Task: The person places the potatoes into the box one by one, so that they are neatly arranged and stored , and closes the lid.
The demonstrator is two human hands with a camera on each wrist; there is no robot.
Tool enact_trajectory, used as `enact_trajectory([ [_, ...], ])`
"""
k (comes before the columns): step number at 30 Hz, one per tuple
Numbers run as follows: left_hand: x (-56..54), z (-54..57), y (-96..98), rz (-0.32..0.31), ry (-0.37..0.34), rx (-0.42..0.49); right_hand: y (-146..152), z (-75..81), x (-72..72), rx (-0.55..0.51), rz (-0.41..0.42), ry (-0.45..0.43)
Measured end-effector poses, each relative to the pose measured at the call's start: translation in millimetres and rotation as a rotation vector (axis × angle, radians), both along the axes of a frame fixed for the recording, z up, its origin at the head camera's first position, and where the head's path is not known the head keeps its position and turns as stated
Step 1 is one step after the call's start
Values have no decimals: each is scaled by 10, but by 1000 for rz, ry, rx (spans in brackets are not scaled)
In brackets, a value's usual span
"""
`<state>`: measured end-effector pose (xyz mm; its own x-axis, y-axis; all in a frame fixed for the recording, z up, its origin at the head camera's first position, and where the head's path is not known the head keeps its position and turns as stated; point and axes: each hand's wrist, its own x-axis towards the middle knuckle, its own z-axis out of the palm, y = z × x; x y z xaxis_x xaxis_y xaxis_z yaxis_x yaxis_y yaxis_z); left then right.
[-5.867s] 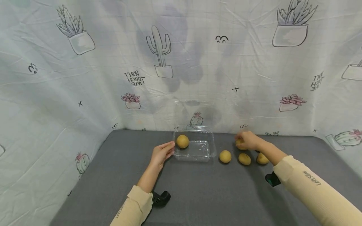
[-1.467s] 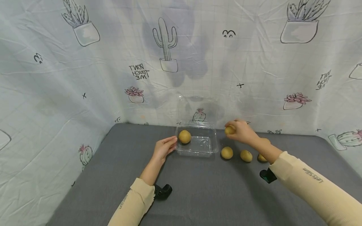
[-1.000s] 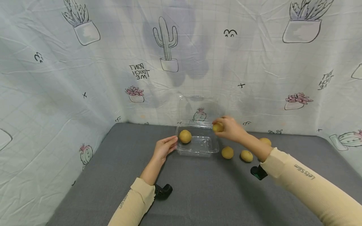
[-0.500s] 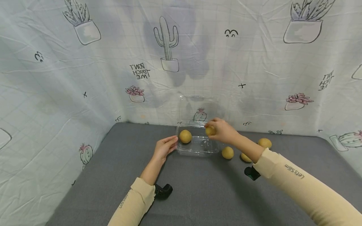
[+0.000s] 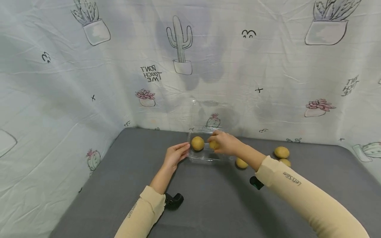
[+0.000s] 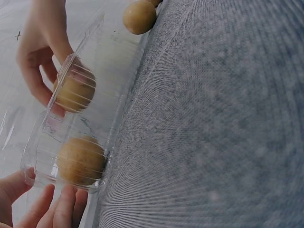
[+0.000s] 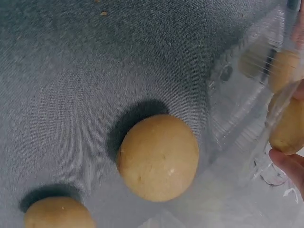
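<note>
A clear plastic clamshell container (image 5: 208, 160) stands on the table with its lid (image 5: 212, 114) raised at the back. One round yellow potato (image 5: 197, 143) lies in its left end. My left hand (image 5: 175, 154) pinches the left end of the container, thumb at the rim and fingers against the outer wall, as the left wrist view shows. My right hand (image 5: 227, 143) grips a second potato (image 6: 76, 90) between thumb and fingers, inside the container just right of the first one. In the right wrist view this held potato (image 7: 287, 126) appears partly behind the clear wall.
A loose potato (image 5: 241, 163) sits close to the container's right side, partly behind my right forearm. Farther right lie two more potatoes, one behind (image 5: 281, 152) and one in front (image 5: 285, 162). A printed cloth (image 5: 268, 66) hangs behind the grey table (image 5: 208, 205).
My right hand has picked up a potato from the back of the group at the right and carried it left, down into the container. The left hand has stayed at the container's left end.
</note>
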<state>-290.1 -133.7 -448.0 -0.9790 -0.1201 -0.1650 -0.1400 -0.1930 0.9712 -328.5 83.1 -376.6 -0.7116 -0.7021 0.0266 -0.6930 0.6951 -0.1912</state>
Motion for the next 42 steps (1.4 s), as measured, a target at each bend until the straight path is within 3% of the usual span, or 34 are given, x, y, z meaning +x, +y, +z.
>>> enact_trajectory([
  [15,9,17,46,-6,1,-5,36,-215,-78,-23,-19,-28],
  [31,-14,33,54,0,12,-14,-23,-280,-93,-75,18,13],
  [42,-25,13,31,17,-13,-26,-29,-307,-70,-123,-83,-8],
])
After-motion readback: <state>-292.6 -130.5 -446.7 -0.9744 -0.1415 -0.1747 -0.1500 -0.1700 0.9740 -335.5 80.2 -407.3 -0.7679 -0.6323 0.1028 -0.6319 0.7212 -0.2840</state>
